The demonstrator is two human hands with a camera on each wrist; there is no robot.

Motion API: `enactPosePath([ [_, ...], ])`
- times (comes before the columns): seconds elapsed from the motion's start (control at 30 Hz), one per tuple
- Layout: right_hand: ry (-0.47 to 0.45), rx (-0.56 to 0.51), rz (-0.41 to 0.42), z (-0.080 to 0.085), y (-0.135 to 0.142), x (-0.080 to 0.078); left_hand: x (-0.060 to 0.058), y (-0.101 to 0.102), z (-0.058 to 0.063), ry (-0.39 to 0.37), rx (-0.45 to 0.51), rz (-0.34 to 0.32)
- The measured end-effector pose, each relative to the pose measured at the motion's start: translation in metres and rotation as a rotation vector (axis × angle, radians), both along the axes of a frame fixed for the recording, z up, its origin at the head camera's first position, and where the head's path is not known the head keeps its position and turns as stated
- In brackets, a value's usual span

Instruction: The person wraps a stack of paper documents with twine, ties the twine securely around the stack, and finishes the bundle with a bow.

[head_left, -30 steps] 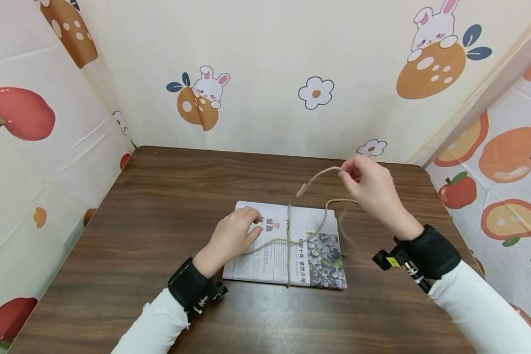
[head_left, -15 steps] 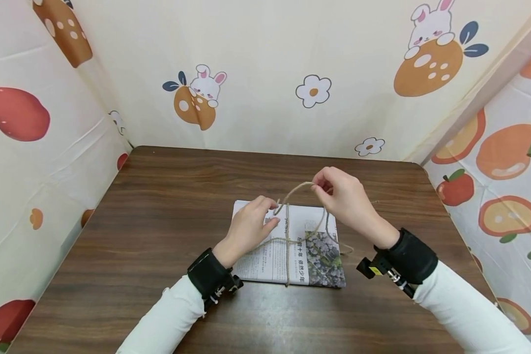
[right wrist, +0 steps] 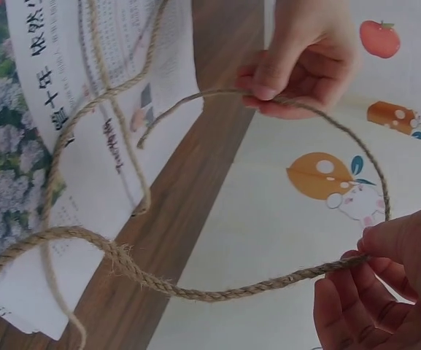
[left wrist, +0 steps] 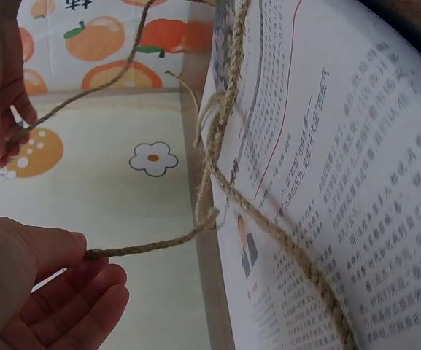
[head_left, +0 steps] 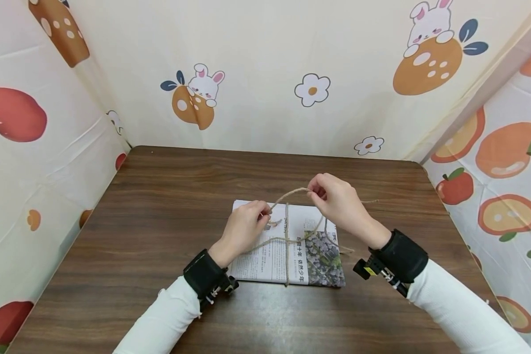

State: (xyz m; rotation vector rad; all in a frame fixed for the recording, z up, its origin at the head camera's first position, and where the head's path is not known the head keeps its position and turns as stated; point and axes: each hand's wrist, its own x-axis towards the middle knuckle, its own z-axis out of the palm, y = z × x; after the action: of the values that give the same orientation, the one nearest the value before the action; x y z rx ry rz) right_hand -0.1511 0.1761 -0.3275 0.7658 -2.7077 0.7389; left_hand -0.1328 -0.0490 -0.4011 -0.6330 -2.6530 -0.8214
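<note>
A stack of folded newspapers point(head_left: 258, 265) lies on the table, with jute twine point(head_left: 287, 268) crossing it lengthwise and sideways. Over its far edge, my left hand point(head_left: 243, 226) pinches the twine between thumb and fingers, a short tail point(left wrist: 195, 232) sticking out past the fingertips. Higher and to the right, my right hand point(head_left: 336, 199) pinches the same strand further along. The stretch of twine point(right wrist: 374, 164) between both hands bows in an arc. From the right hand, more twine point(right wrist: 217, 295) runs back down to the papers. A flower photo point(head_left: 324, 260) covers the front page's right part.
The dark wooden table point(head_left: 168, 196) reaches back to a cream cloth point(head_left: 256, 118) printed with rabbits and flowers. Fruit-print cloths point(head_left: 522, 231) hang on both sides. A loose twine end point(head_left: 370, 201) pokes out behind the right hand.
My right hand has come left and a little down, carrying the twine over the newspapers. My left hand has shifted slightly right and taken hold of the twine near its end.
</note>
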Motion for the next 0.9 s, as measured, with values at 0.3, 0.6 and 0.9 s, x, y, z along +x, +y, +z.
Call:
enactPosePath([
  [0.3,-0.011,0.036,-0.019,-0.015,-0.002,-0.009,-0.005,-0.009,0.002,0.021,-0.002,0.006],
  [0.6,-0.036,0.070,0.007,-0.028,-0.004,-0.009,-0.010,-0.012,0.000,-0.050,-0.012,0.014],
  [0.9,-0.015,0.053,0.011,-0.031,-0.005,0.000,-0.015,-0.011,-0.004,-0.111,-0.024,0.014],
])
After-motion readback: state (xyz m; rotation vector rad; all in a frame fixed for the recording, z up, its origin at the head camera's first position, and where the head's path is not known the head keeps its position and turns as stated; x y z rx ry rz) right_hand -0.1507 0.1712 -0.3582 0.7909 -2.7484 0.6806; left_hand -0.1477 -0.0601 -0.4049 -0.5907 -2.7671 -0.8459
